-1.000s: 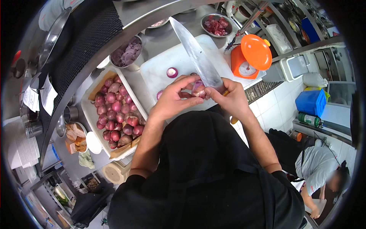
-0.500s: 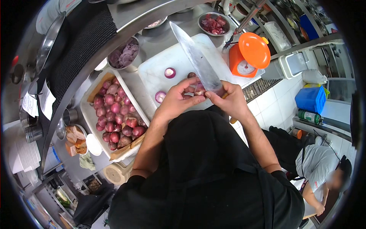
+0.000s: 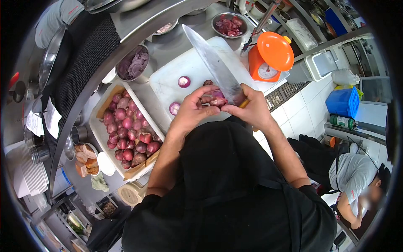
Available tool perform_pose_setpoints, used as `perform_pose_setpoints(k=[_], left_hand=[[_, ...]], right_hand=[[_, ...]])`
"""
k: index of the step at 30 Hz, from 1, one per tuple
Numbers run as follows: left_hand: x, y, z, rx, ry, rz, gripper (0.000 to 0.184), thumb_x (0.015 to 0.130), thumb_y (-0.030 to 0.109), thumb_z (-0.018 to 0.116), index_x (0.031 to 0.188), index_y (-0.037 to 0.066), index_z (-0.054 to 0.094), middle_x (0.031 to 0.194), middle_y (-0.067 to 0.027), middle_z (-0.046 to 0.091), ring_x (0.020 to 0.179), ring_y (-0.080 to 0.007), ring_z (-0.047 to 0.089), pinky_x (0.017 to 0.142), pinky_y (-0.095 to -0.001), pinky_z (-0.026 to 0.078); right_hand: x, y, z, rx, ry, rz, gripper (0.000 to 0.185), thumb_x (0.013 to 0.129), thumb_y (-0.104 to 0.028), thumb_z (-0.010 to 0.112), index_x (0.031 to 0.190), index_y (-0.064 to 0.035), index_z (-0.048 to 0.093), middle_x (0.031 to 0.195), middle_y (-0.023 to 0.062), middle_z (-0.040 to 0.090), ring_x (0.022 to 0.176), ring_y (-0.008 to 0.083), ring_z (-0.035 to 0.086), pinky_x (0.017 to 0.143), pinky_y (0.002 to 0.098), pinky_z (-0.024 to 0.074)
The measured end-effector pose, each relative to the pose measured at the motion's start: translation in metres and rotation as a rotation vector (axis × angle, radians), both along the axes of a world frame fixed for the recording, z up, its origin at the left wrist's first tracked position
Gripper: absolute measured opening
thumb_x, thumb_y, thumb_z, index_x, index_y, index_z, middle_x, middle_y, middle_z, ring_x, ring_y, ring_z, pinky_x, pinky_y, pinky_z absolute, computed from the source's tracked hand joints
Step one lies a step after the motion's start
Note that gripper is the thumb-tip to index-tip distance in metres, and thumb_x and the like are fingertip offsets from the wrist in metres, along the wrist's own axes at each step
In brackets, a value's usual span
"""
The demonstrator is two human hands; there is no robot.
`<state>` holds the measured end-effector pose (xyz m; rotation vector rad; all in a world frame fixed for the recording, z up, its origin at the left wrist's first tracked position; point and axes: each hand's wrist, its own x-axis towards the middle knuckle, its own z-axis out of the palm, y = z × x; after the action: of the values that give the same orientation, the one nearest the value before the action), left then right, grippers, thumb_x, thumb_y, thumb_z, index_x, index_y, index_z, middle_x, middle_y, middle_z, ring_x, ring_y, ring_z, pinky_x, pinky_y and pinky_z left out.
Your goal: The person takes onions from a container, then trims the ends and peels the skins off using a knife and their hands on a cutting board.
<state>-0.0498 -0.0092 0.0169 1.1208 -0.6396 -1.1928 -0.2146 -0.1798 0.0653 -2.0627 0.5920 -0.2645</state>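
My left hand (image 3: 194, 110) is closed round a red onion (image 3: 218, 99) above the near edge of the white cutting board (image 3: 168, 77). A large knife (image 3: 214, 63) is in my right hand (image 3: 253, 110), its broad blade pointing up and to the left, its lower end beside the onion. The right thumb reaches towards the onion. On the board lie two cut onion pieces, one upper (image 3: 184, 81) and one lower (image 3: 174, 108), and a small dark piece (image 3: 208, 82) close to the left fingers.
Whole red onions fill a white tray (image 3: 158, 129) at the left. Behind are a bowl of sliced onion (image 3: 133, 63) and a bowl of peels (image 3: 229, 25). An orange scale (image 3: 265, 67) stands right of the board. Another person (image 3: 352, 174) bends over at the lower right.
The whole view has shifted slightly. The onion has turned between my fingers, showing more torn, reddish skin. The other person's arms have moved.
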Motion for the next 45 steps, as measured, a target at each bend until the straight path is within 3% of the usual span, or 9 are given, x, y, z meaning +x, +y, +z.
perform_pose_setpoints(k=[7,10,13,22,25,34,37,41,45], left_hand=[[0.0,0.001,-0.014,-0.032,0.039,-0.015,0.054,0.101,0.02,0.077,0.147,0.005,0.052,0.123,-0.0046,0.068,0.106,-0.0124,0.065,0.084,-0.029,0.054],[-0.003,0.003,-0.022,-0.099,0.488,-0.044,0.047,0.109,0.033,0.065,0.146,0.006,0.054,0.122,-0.0032,0.068,0.1,-0.0113,0.063,0.078,-0.0269,0.051],[0.0,0.004,-0.031,-0.13,0.57,-0.181,0.046,0.113,0.04,0.055,0.144,0.006,0.056,0.124,-0.0038,0.068,0.105,-0.0125,0.066,0.082,-0.0283,0.053],[-0.007,-0.001,-0.044,-0.15,0.693,0.04,0.049,0.115,0.043,0.046,0.14,0.003,0.057,0.131,-0.0105,0.071,0.115,-0.0208,0.07,0.09,-0.0351,0.058],[-0.006,-0.004,-0.036,-0.118,0.722,0.177,0.05,0.116,0.046,0.043,0.137,0.003,0.058,0.127,-0.0117,0.072,0.115,-0.0243,0.07,0.091,-0.0371,0.059],[0.013,-0.004,-0.051,-0.281,0.982,0.346,0.041,0.11,0.041,0.054,0.13,0.007,0.063,0.101,-0.0048,0.061,0.072,-0.0135,0.049,0.064,-0.0287,0.041],[0.014,0.0,-0.055,-0.334,0.976,0.337,0.038,0.107,0.037,0.056,0.128,0.007,0.064,0.1,-0.0057,0.062,0.072,-0.0133,0.05,0.063,-0.0275,0.04],[0.015,0.003,-0.061,-0.333,0.993,0.321,0.038,0.107,0.037,0.055,0.127,0.006,0.064,0.095,-0.0068,0.062,0.068,-0.0134,0.048,0.06,-0.0281,0.039],[0.016,0.006,-0.06,-0.335,1.001,0.302,0.039,0.108,0.038,0.054,0.124,0.004,0.064,0.09,-0.0078,0.063,0.065,-0.0138,0.048,0.058,-0.0287,0.038]], right_hand=[[0.004,0.003,-0.016,0.385,0.0,-0.025,0.038,0.094,-0.036,0.086,0.087,-0.0035,0.068,0.067,0.0002,0.066,0.052,0.0035,0.054,0.047,0.0224,0.041],[0.005,0.0,-0.014,0.502,0.031,-0.026,0.038,0.094,-0.038,0.085,0.085,-0.0049,0.068,0.065,0.0009,0.066,0.048,0.0044,0.054,0.044,0.0217,0.0394],[0.006,-0.001,-0.013,0.561,0.029,-0.009,0.039,0.094,-0.038,0.085,0.084,-0.0048,0.067,0.065,0.0004,0.065,0.048,0.0041,0.054,0.044,0.022,0.0393],[0.001,0.001,-0.018,0.451,-0.027,0.1,0.029,0.095,-0.029,0.084,0.089,-0.0038,0.071,0.065,-0.0012,0.066,0.049,0.0036,0.055,0.046,0.0213,0.0419],[0.003,0.005,-0.004,0.467,0.035,0.101,0.023,0.093,-0.021,0.084,0.089,-0.0009,0.074,0.067,-0.0052,0.061,0.064,0.0015,0.053,0.057,0.0238,0.0412],[0.007,-0.003,-0.007,0.55,0.15,0.07,0.016,0.098,-0.017,0.079,0.102,-0.0018,0.079,0.09,0.0015,0.08,0.074,0.003,0.066,0.064,0.0229,0.0511],[0.018,-0.002,-0.033,0.405,0.15,-0.059,0.021,0.097,-0.022,0.081,0.1,-0.0021,0.078,0.084,0.0026,0.08,0.075,0.0058,0.071,0.066,0.0249,0.0541],[0.029,-0.009,-0.072,-0.262,0.341,0.011,0.048,0.097,-0.05,0.075,0.094,-0.0021,0.075,0.074,0.0118,0.077,0.069,0.0216,0.077,0.067,0.0357,0.0575],[0.033,-0.007,-0.085,-0.126,0.314,-0.026,0.058,0.096,-0.061,0.07,0.092,-0.004,0.073,0.074,0.0153,0.075,0.07,0.0335,0.075,0.067,0.0419,0.0573]])
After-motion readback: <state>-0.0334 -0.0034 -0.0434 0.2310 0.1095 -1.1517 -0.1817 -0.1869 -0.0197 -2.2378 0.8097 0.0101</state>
